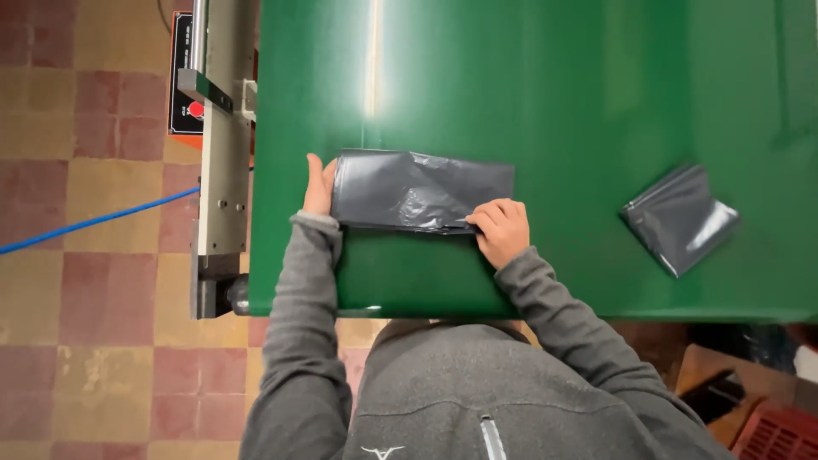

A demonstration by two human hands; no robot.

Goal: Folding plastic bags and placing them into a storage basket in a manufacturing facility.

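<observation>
A dark grey plastic bag [413, 189] lies flat on the green table [554, 102], near its front edge. My left hand [319, 186] grips the bag's left end, thumb on top. My right hand [501, 228] pinches the bag's lower right corner with its fingertips. Both arms are in grey sleeves.
A second grey plastic bag [679, 218], folded and tilted, lies on the table to the right. A metal rail [223, 145] with a black and orange control panel [184, 77] runs along the table's left edge. A blue cable [94, 221] crosses the tiled floor. A red crate [780, 433] sits at lower right.
</observation>
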